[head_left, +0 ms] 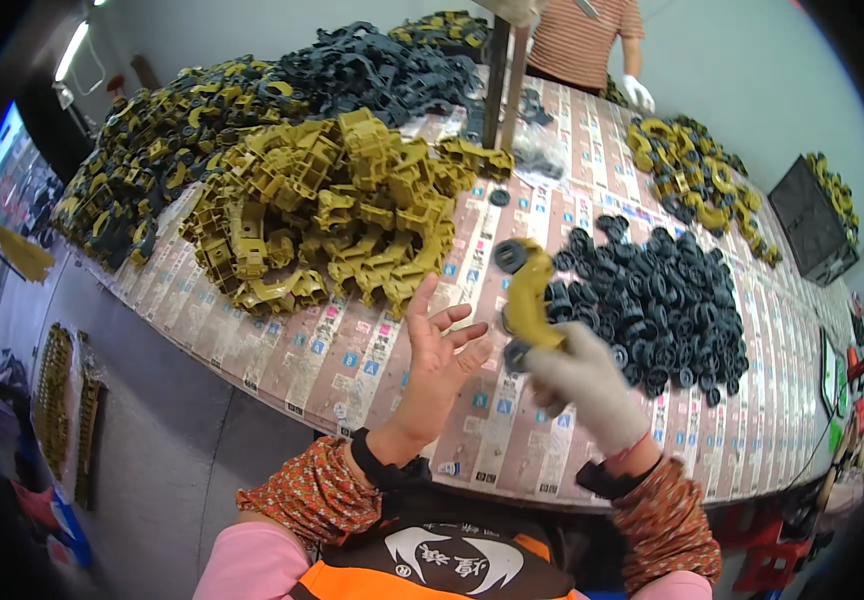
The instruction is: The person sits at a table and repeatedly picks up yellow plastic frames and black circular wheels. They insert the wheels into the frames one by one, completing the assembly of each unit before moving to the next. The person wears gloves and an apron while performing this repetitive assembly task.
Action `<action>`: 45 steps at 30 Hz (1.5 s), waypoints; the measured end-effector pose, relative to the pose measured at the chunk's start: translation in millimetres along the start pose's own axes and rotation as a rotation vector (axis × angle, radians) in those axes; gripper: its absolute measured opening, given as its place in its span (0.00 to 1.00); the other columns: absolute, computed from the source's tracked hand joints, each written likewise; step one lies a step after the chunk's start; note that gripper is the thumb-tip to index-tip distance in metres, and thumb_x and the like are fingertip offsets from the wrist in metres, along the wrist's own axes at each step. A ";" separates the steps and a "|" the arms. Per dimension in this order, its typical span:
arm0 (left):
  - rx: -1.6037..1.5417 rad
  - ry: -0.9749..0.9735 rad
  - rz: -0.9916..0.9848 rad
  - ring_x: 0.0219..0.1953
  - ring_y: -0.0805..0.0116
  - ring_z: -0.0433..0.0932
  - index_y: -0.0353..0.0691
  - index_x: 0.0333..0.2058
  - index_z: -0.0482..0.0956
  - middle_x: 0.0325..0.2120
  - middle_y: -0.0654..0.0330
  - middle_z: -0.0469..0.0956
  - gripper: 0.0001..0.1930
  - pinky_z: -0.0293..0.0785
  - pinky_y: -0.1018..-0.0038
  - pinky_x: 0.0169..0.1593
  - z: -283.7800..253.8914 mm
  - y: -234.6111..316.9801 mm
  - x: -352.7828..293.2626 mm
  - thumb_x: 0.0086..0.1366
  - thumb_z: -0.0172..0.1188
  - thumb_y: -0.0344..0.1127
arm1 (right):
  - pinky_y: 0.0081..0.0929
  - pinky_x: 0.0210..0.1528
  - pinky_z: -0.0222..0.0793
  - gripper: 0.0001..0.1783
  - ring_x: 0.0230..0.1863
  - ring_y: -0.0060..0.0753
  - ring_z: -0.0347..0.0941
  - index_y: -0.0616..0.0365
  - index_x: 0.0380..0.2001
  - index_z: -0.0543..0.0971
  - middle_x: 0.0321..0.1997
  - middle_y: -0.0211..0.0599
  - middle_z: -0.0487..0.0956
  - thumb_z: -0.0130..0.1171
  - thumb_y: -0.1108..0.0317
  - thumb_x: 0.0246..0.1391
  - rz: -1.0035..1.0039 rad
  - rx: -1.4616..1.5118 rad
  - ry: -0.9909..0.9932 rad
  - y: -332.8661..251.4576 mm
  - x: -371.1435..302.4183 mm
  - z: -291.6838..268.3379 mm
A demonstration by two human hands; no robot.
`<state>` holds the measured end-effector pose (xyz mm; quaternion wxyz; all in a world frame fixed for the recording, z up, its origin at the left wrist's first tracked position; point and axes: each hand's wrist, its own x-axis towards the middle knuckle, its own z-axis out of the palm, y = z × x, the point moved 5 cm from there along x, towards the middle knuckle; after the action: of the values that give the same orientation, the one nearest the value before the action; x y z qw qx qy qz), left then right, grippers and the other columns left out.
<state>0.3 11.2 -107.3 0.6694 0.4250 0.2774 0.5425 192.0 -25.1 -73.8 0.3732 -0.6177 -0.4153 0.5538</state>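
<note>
My right hand (592,390), in a pale work glove, is closed on a curved yellow plastic part (529,300), which looks like a toy car fender piece. Small dark wheels (510,256) show at the part's ends; whether they are fixed on it I cannot tell. My bare left hand (437,365) is raised palm up above the table, fingers spread, holding nothing. Right of the held part lies a heap of dark wheels (662,310). Beyond my left hand rises a pile of yellow plastic frames (342,200).
More yellow and dark parts (172,140) cover the far left of the table (302,375), with dark pieces (382,70) behind. A post (500,90) stands at the back. Across it is another person (587,45) in a striped shirt. A dark box (812,220) sits at right.
</note>
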 end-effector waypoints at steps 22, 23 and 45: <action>2.316 -0.199 0.579 0.48 0.63 0.72 0.44 0.46 0.78 0.41 0.61 0.79 0.17 0.62 0.62 0.47 -8.3 25.9 177.5 0.57 0.67 0.36 | 0.31 0.25 0.78 0.22 0.26 0.30 0.82 0.70 0.51 0.82 0.30 0.42 0.84 0.61 0.66 0.59 -0.244 -0.412 0.608 -71.0 196.2 -170.1; 2.295 -0.187 0.613 0.48 0.62 0.73 0.45 0.46 0.78 0.41 0.61 0.78 0.18 0.62 0.62 0.47 -10.4 18.2 181.6 0.57 0.67 0.36 | 0.32 0.26 0.78 0.20 0.25 0.31 0.82 0.69 0.50 0.83 0.29 0.43 0.84 0.60 0.65 0.59 -0.255 -0.499 0.586 -67.9 203.7 -172.3; -0.269 -0.194 -0.489 0.61 0.61 0.79 0.42 0.75 0.60 0.64 0.57 0.74 0.35 0.80 0.46 0.62 -95.7 19.5 49.9 0.75 0.62 0.44 | 0.59 0.52 0.76 0.22 0.51 0.67 0.81 0.58 0.52 0.72 0.45 0.61 0.84 0.61 0.66 0.56 -0.578 -1.150 0.356 -49.2 288.1 -8.0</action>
<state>-76.1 85.8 -132.2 0.8539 0.3030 0.2320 0.3538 207.0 260.3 -135.5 0.1807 -0.6641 -0.7254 0.0118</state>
